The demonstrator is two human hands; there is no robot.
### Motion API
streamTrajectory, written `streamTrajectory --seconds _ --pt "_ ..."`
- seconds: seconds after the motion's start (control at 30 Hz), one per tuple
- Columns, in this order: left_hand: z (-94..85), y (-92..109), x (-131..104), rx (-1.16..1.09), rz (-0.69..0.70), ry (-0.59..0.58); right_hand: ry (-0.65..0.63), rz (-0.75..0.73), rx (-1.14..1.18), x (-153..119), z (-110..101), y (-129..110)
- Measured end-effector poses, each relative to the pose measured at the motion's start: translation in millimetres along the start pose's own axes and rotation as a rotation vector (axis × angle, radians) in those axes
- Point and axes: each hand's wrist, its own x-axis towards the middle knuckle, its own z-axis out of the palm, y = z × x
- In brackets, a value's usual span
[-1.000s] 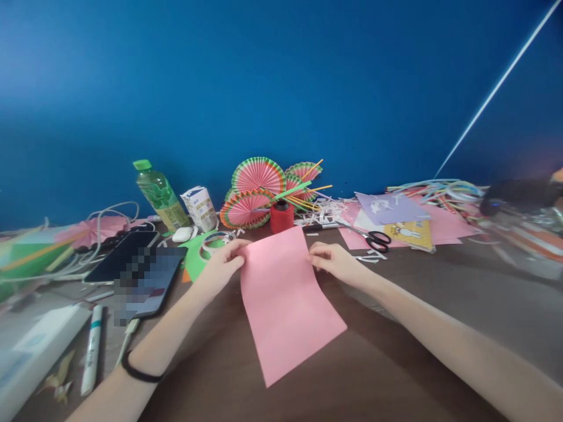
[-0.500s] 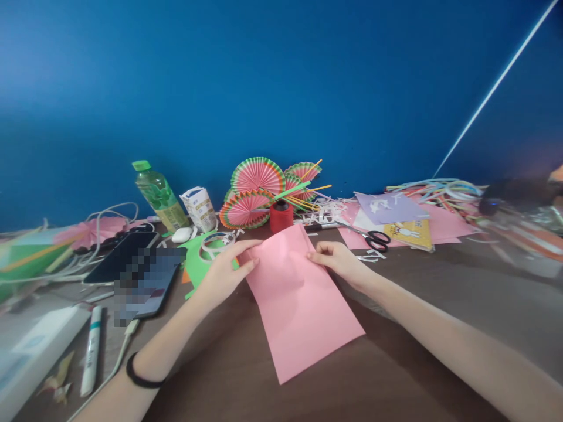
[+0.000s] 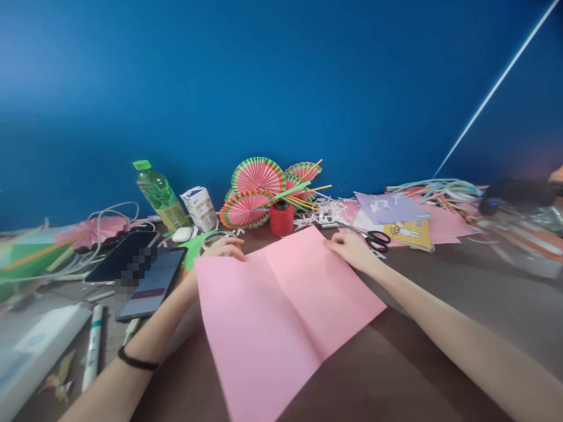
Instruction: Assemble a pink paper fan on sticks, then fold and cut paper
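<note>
A pink sheet of paper (image 3: 264, 316) with a crease down its middle is spread open between my hands, above the brown table. My left hand (image 3: 223, 248) is at the sheet's upper left edge, its fingers bent over it and the thumb hidden behind the paper. At the top right corner, my right hand (image 3: 347, 248) pinches the sheet between thumb and fingers. Just behind the paper stands a red spool of thread (image 3: 281, 218). Black-handled scissors (image 3: 377, 240) lie beyond my right hand.
Pleated pink-and-green paper fans (image 3: 258, 176) lean near the blue wall. A green-capped bottle (image 3: 160, 196), a white carton (image 3: 200, 208), phones (image 3: 152, 284) and a marker (image 3: 92, 346) are on the left. Purple paper (image 3: 391, 208) and coloured strips (image 3: 444, 190) lie at the right.
The folded pink sheet has been opened out along its crease, its left half swung leftward. My left hand has moved left with it; my right hand has shifted slightly right and up.
</note>
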Motion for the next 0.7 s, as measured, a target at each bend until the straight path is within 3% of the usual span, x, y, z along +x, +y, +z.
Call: streamTrajectory --seconds 0.1,0.23,0.3,0.37,0.43,0.5,0.6,0.7 --pt "-3.5 -12.3 -0.9 -0.071 -0.105 0.085 -0.084 0.029 -0.205 -0.5 -4.4 5.4" --pt "-7.2 -17.4 -1.1 -0.253 -0.299 0.309 -0.032 0.066 -0.317 -4.8 -12.1 4.7" --pt "-6.4 -13.1 -0.1 -0.243 -0.325 0.397 0.040 -0.023 -0.349 -6.2 -12.3 0.8" --pt "1.1 -3.7 0.3 -0.113 -0.294 0.420 0.080 -0.230 -0.316 -7.2 -6.2 -4.3" --pt "16.7 9.1 -0.9 0.081 -0.201 0.296 0.031 -0.457 -0.224 -8.8 5.7 -8.9" --pt "37.5 21.5 -3.9 0.206 -0.086 0.130 -0.096 -0.585 -0.153 -11.8 19.5 -11.8" --pt "64.9 31.3 -10.2 0.305 0.027 -0.058 -0.249 -0.619 -0.154 -18.7 32.1 -14.7" --pt "76.4 29.2 -15.1 0.322 0.095 -0.190 -0.201 -0.557 -0.217 -25.5 31.0 -20.9"
